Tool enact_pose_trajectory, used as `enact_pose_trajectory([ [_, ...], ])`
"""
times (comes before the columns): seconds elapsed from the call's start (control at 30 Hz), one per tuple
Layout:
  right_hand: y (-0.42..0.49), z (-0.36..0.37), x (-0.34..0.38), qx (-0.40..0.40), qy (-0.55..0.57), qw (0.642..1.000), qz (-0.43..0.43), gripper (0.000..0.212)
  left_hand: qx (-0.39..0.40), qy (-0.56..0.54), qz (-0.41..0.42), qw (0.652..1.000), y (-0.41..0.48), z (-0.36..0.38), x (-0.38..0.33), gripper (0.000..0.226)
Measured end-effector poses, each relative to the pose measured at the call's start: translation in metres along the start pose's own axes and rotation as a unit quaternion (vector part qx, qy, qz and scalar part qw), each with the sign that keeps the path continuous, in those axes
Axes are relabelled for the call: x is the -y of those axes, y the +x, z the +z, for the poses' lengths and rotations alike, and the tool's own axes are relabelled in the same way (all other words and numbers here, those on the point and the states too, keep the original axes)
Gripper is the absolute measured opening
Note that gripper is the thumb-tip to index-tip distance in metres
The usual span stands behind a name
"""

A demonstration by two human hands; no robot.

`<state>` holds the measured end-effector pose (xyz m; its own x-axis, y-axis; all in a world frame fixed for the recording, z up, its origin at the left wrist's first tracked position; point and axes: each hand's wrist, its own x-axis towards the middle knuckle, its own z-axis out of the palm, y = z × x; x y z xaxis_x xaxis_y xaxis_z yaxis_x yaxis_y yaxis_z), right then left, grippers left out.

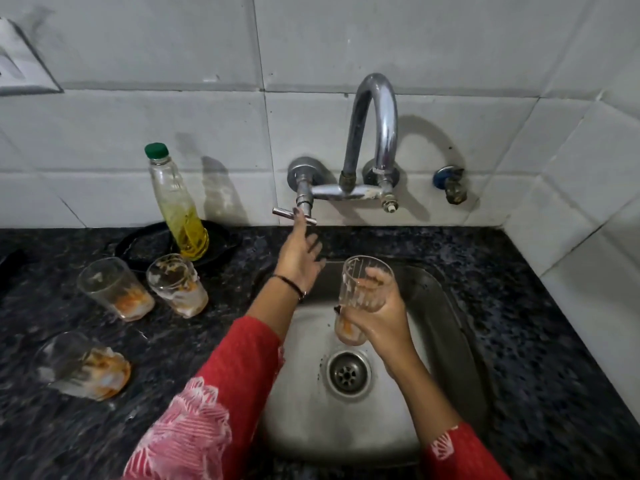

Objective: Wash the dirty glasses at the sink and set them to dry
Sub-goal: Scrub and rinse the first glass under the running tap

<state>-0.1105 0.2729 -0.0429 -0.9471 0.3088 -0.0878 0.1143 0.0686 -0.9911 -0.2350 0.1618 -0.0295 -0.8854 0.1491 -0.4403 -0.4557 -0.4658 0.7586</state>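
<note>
My right hand (384,317) grips a clear glass (360,289) with orange residue at its bottom, held upright over the steel sink (446,306). My left hand (299,254) stretches up with fingers apart, fingertips touching the tap's cross handle (294,216). No water runs from the curved chrome spout (375,109). Three more dirty glasses stand on the dark counter left of the sink: one at far left (116,289), one beside it (176,285), and one nearer me (83,365), all smeared with orange and white residue.
A clear bottle with a green cap (176,202) holding yellow liquid stands on a black dish (138,244) by the tiled wall. A small valve (452,183) sticks out right of the tap. The drain (348,374) sits mid-sink. Speckled counter (554,341) runs right of the sink.
</note>
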Motion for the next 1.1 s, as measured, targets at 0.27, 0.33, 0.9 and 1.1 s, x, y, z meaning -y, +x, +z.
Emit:
enact_pose_trajectory([
  [0.27, -0.010, 0.009, -0.012, 0.023, -0.118, 0.992, -0.033, 0.084, 0.131, 0.022, -0.229, 0.964, -0.045, -0.031, 0.105, 0.048],
  [0.33, -0.007, 0.001, -0.013, 0.020, -0.271, 0.953, -0.132, 0.062, 0.084, 0.001, -0.220, 0.972, -0.040, -0.031, 0.113, 0.045],
  [0.9, 0.020, 0.004, -0.043, 0.211, -0.226, 0.946, 0.094, 0.027, -0.039, 0.026, -0.169, 0.985, 0.032, -0.063, 0.123, 0.040],
  [1.1, 0.045, -0.008, -0.077, 0.255, -0.356, 0.899, -0.011, 0.041, 0.031, 0.007, -0.195, 0.980, 0.045, -0.049, 0.103, 0.034],
])
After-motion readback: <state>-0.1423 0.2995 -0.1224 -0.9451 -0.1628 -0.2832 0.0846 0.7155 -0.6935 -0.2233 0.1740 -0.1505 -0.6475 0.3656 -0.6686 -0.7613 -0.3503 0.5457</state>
